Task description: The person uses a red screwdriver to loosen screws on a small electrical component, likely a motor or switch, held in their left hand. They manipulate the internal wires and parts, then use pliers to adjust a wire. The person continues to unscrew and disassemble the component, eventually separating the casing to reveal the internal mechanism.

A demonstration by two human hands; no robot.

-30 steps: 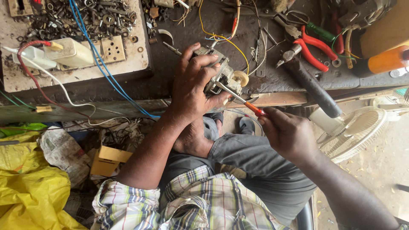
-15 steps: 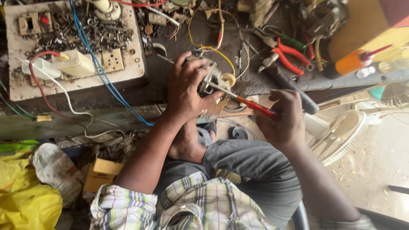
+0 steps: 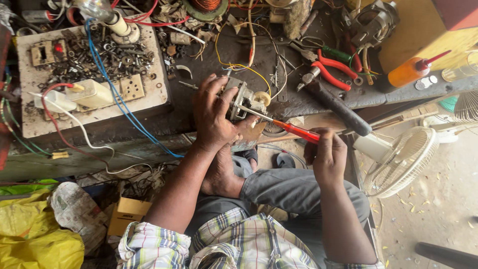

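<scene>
My left hand point(image 3: 215, 117) clamps the small motor point(image 3: 242, 102) against the counter point(image 3: 298, 102) edge, steadying it. My right hand point(image 3: 326, 155) grips the red-handled screwdriver point(image 3: 285, 126), tip angled into the motor's right side. Red pliers point(image 3: 332, 67) lie far right.

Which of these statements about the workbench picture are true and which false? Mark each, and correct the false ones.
1. The left hand grips a small metal motor at the bench edge. True.
2. The right hand holds a blue-handled hammer. False: it holds a red-handled screwdriver, tip at the motor.
3. An orange squeeze bottle lies on the bench at the right. True.
4. The white fan guard hangs over the board with switches. False: it sits low at the right, beside the bench.
</scene>
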